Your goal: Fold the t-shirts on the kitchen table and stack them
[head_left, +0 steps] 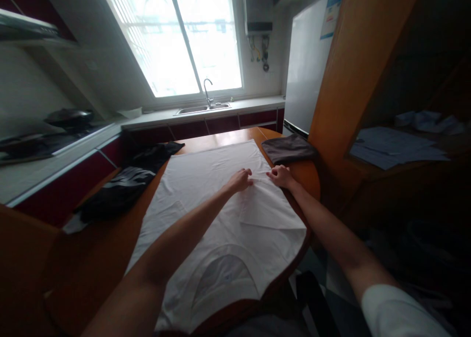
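A white T-shirt (pixel 209 199) lies spread flat on an orange wooden table (pixel 110 239), its collar toward me. My left hand (pixel 241 180) rests on the shirt's right side, fingers curled and pinching the fabric. My right hand (pixel 281 176) is just beside it at the shirt's right edge, fingers closed on a fold of the same cloth. A ridge of fabric runs between the two hands.
Dark garments (pixel 125 187) lie heaped on the table's left side. A folded brown cloth (pixel 289 148) sits at the far right corner. Behind are a counter with a sink (pixel 202 109), a stove (pixel 55 131) at left, a fridge (pixel 309 67) and a wooden shelf with papers (pixel 397 148) at right.
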`<state>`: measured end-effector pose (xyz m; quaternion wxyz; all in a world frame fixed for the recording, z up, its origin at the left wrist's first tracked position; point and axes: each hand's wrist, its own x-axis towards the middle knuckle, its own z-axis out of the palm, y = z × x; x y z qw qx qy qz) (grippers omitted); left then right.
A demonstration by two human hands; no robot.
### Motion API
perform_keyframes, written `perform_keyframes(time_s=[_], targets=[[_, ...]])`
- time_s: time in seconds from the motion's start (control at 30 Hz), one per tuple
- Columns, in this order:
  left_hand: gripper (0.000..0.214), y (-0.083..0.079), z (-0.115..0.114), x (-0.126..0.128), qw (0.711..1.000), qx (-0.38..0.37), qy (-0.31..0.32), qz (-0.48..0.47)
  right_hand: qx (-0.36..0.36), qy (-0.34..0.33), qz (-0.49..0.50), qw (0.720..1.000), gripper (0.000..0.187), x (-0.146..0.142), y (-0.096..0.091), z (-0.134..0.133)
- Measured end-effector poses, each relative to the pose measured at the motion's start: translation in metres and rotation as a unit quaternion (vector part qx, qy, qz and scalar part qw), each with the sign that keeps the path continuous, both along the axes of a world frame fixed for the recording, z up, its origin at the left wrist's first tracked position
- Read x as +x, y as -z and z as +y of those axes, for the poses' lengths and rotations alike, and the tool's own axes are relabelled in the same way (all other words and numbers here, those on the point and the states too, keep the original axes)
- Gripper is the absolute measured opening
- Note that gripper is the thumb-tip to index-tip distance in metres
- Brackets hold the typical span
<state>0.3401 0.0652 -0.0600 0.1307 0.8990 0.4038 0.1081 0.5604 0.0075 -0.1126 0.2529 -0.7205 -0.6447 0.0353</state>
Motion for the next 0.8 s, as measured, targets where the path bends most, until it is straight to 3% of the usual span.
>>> perform_keyframes(time_s=[0.1,0.23,0.33,0.47,0.57,0.63,0.73,0.8], targets=[[0.031,-0.006,-0.028,-0.019,0.992,0.029,0.115,-0.031,-0.01,0.0,-0.009,1.0,0.039,0.0,-0.001,-0.001],[0.028,-0.015,-0.074,-0.057,0.943,-0.016,0.333,0.005,-0.012,0.004,-0.011,1.0,0.038,0.001,0.0,-0.001],[0.037,-0.015,-0.098,-0.078,0.925,0.009,0.376,0.053,-0.009,0.012,-0.002,1.0,0.037,0.0,-0.003,-0.001],[0.031,-0.011,-0.11,-0.087,0.916,0.086,0.384,0.08,0.023,0.027,0.046,0.998,0.025,-0.006,-0.016,-0.014],[0.021,-0.009,-0.112,-0.09,0.9,0.155,0.391,0.119,0.097,-0.018,0.082,0.992,0.018,-0.016,-0.031,-0.056],[0.016,-0.006,-0.112,-0.093,0.894,0.185,0.385,0.133,0.124,-0.101,0.086,0.983,0.016,-0.025,-0.038,-0.103],[0.017,-0.003,-0.11,-0.097,0.904,0.194,0.363,0.119,0.06,-0.195,0.053,0.978,0.021,-0.034,-0.039,-0.178],[0.021,-0.003,-0.109,-0.097,0.911,0.189,0.354,0.092,-0.003,-0.192,0.031,0.981,0.031,-0.036,-0.035,-0.217]])
